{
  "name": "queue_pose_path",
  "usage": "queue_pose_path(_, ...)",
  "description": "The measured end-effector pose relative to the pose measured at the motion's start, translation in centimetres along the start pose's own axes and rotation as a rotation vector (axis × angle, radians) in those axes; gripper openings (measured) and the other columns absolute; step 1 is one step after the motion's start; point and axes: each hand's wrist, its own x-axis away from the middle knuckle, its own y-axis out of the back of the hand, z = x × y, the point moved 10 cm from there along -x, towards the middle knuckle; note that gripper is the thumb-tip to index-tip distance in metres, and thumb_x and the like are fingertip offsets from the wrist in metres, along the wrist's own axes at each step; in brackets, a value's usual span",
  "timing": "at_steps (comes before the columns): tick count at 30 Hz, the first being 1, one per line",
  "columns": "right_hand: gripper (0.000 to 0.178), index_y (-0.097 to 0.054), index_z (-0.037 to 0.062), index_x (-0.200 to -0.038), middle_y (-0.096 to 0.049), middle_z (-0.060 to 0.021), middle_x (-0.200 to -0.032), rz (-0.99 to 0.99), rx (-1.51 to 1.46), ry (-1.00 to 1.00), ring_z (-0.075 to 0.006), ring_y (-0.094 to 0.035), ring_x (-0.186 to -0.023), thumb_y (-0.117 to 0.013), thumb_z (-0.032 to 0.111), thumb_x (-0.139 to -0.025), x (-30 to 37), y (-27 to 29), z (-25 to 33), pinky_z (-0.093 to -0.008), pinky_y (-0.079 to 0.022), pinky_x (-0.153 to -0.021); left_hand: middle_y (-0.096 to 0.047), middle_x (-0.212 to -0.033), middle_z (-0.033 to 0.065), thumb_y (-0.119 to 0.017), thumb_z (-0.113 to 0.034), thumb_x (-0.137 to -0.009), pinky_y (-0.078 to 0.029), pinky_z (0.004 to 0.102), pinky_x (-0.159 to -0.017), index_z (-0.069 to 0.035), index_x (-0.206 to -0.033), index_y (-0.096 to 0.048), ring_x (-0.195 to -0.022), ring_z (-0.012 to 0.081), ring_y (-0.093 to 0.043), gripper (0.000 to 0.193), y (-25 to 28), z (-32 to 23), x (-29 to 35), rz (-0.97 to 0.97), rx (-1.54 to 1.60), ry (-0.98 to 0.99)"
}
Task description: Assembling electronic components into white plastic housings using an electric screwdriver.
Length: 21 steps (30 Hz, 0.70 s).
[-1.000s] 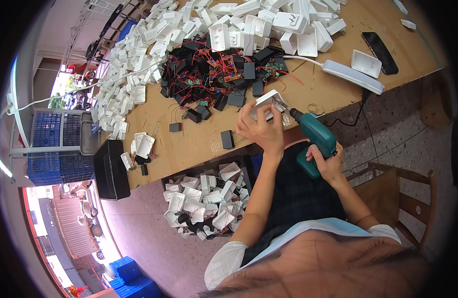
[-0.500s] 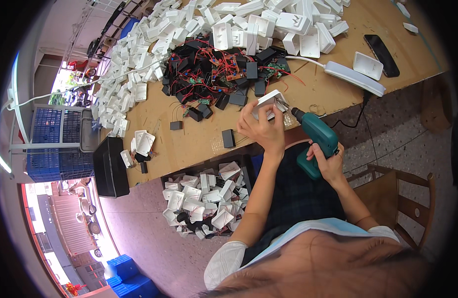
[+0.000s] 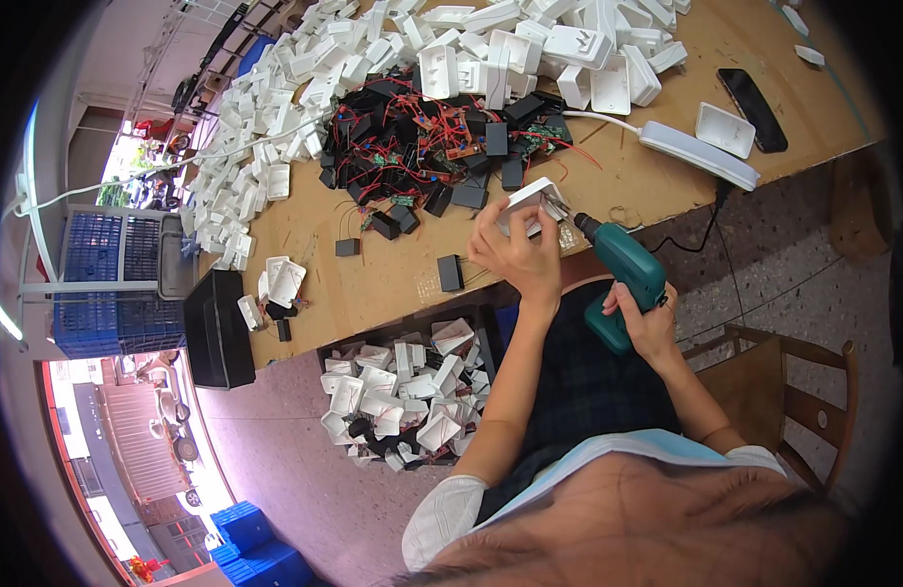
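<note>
My left hand (image 3: 520,245) grips a small white plastic case (image 3: 532,198) at the table's near edge, its open side partly hidden by my fingers. A green power screwdriver (image 3: 628,262) sits in my right hand (image 3: 647,318), fingers wrapped round its handle. The tool's bit points up and left into the case; its exact tip is too small to make out. Left of my left hand lies a small black box (image 3: 451,273). Just beyond the case spreads a heap of black boxes, circuit boards and red wires (image 3: 422,147).
White cases (image 3: 373,59) are piled along the table's far side. At right lie a white power strip (image 3: 696,155), a loose white shell (image 3: 725,129) and a black phone (image 3: 753,108). A crate of white cases (image 3: 403,391) stands below the edge; a wooden chair (image 3: 794,391) is at right.
</note>
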Motion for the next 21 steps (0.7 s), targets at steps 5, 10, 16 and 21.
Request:
queue_pose_path(5, 0.018, -0.064, -0.0061, -0.108, -0.068, -0.0095, -0.091, 0.03, 0.053, 0.065, -0.0126, -0.069, -0.07, -0.07, 0.006, -0.096, 0.0, -0.2, 0.4, -0.0283, -0.059, -0.063, -0.06, -0.122, 0.0057, -0.082, -0.015, -0.078, -0.034, 0.0478, -0.103, -0.014, -0.088, -0.07, -0.121, 0.0295, -0.054, 0.016, 0.0, 0.1, -0.1, 0.007, 0.007, 0.005)
queue_pose_path(10, 0.024, -0.063, -0.0054, -0.11, -0.065, -0.0148, -0.103, 0.038, 0.185, 0.162, -0.0204, -0.069, -0.078, -0.074, 0.005, -0.092, 0.0, -0.2, 1.6, -0.0323, -0.059, -0.068, -0.06, -0.124, 0.0058, -0.084, -0.017, -0.078, -0.034, 0.0477, -0.101, -0.015, -0.085, -0.073, -0.122, 0.0311, -0.051, 0.013, -0.3, 0.2, -0.1, 0.026, 0.009, 0.014)
queue_pose_path(16, 0.025, -0.062, -0.0066, -0.111, -0.063, -0.0118, -0.098, 0.012, 0.516, 0.595, -0.0157, -0.068, -0.074, -0.073, 0.003, -0.091, 0.9, -1.6, 5.9, -0.0278, -0.058, -0.064, -0.06, -0.124, 0.0059, -0.083, -0.017, -0.078, -0.034, 0.0477, -0.101, -0.015, -0.084, -0.073, -0.121, 0.0312, -0.051, 0.013, -0.2, 0.3, -0.1, 0.028, 0.006, 0.012)
queue_pose_path(21, 0.025, -0.063, -0.0063, -0.11, -0.063, -0.0138, -0.1, 0.027, 0.127, 0.181, -0.0199, -0.069, -0.075, -0.074, 0.003, -0.09, 0.4, 0.4, 1.1, -0.0312, -0.057, -0.065, -0.06, -0.124, 0.0058, -0.083, -0.016, -0.078, -0.033, 0.0477, -0.102, -0.014, -0.084, -0.073, -0.12, 0.0313, -0.051, 0.012, -0.3, 0.2, 0.0, 0.02, 0.006, 0.008)
